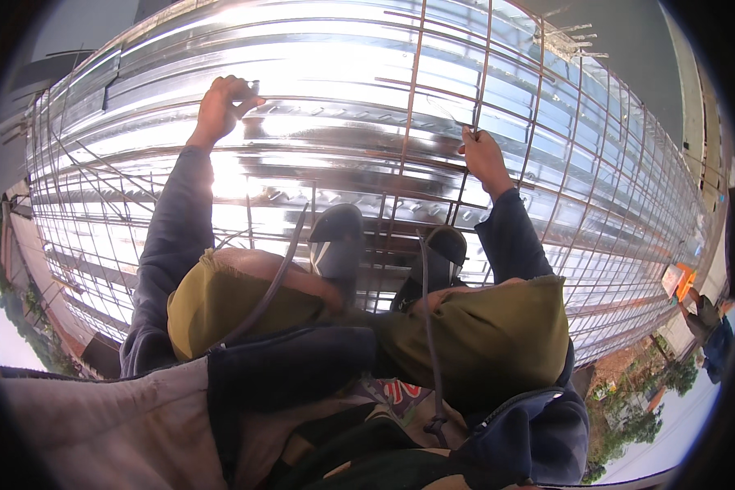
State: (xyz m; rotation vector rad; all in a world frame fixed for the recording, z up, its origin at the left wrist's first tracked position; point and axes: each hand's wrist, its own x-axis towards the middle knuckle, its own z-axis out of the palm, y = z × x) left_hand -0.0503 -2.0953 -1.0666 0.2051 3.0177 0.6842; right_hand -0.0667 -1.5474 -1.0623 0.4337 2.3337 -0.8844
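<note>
My left hand [223, 110] is raised over the shiny corrugated metal decking [318, 61], fingers curled together around a small dark piece [254, 86] too small to name. Farther right, my right hand [485, 159] is closed in a pinch beside a rusty reinforcing bar [483, 73]. A thin pale wire [445, 109] appears to run from its fingertips up and to the left; glare makes it faint. My knees, in olive trousers [490, 343], are bent between my arms, and my dark shoes [337, 229] rest on the bars and decking.
Crossed reinforcing bars [577, 106] form a grid to the right; several loose-looking bars [98, 175] slant at the left. A concrete edge [567, 39] with protruding bar ends lies at the back. Far right, another person [708, 331] is beside an orange thing [679, 282]. Strong sunlight glares off the metal.
</note>
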